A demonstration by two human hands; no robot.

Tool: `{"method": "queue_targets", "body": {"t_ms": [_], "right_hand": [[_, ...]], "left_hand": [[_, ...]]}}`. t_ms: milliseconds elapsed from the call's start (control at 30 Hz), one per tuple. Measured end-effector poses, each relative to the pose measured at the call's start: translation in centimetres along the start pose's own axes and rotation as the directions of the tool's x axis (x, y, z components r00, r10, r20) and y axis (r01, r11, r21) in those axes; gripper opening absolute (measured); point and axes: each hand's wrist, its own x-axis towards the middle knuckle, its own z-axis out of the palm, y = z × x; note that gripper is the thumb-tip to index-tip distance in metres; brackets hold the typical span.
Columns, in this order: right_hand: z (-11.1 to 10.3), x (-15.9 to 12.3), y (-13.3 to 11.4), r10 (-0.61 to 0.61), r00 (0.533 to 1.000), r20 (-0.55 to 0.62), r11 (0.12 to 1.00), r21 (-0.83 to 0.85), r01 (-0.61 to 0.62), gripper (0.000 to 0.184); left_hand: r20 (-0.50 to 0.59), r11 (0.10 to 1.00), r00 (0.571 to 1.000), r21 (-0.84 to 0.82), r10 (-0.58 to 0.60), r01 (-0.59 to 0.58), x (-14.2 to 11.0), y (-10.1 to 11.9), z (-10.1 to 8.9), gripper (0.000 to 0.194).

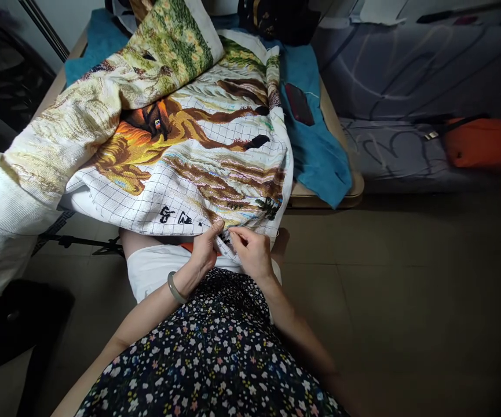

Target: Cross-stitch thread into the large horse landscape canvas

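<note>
A large cross-stitch canvas (pixel 228 130) with a printed grid spreads from the table down to my lap. Stitched horse legs, an orange mane and brown ground show on it, and black stitched characters sit close to its near edge. My left hand (pixel 204 250) grips that near edge, thumb on top and the fingers hidden beneath the cloth. Right beside it, my right hand (pixel 253 252) is closed in a pinch against the fabric. Whatever is between those fingertips is too small to make out.
Under the canvas, a teal cloth (pixel 315 156) covers a wooden-edged table (pixel 354 188), with a dark phone (pixel 299 104) on top. The rolled part of the canvas hangs off to the left. A grey patterned sofa (pixel 389 75) with an orange item (pixel 487 143) stands to the right.
</note>
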Motion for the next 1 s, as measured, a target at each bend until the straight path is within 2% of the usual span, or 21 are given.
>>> {"method": "queue_targets", "body": {"t_ms": [200,333,433,500,567,733,1000], "right_hand": [[-0.1,0.2,-0.1,-0.019,1.0,0.003,0.998,-0.053,0.019,0.023],[0.2,0.3,-0.7,-0.025,0.999,-0.047,0.991,-0.133,0.019,0.019],[0.7,0.2,-0.9,0.088,0.996,-0.035,0.996,-0.002,-0.088,0.017],[1.1,0.1,-0.8,0.205,0.979,0.026,0.963,0.172,-0.206,0.018],[1.3,0.0,-0.4,0.25,0.967,0.057,0.926,0.278,-0.255,0.018],[1.7,-0.1,0.4,0.169,0.986,-0.005,0.946,0.282,-0.16,0.015],[2.3,-0.4,0.4,0.198,0.979,-0.042,0.924,0.34,-0.172,0.013]], "left_hand": [[0.008,1.0,0.999,0.004,0.031,-0.031,0.2,-0.2,-0.2,0.032],[0.012,0.999,0.999,0.017,0.051,-0.052,0.2,-0.2,-0.2,0.033],[0.013,0.998,0.999,0.039,0.041,-0.041,0.1,-0.1,-0.2,0.031],[-0.002,0.997,1.0,0.069,0.031,-0.031,0.1,0.0,-0.1,0.029],[-0.022,0.995,0.999,0.094,0.04,-0.037,0.1,0.1,0.0,0.028],[-0.037,0.989,0.994,0.108,0.107,-0.103,0.2,0.3,0.5,0.031],[-0.083,0.987,0.993,0.149,0.08,-0.067,0.0,0.6,0.9,0.028]]}}
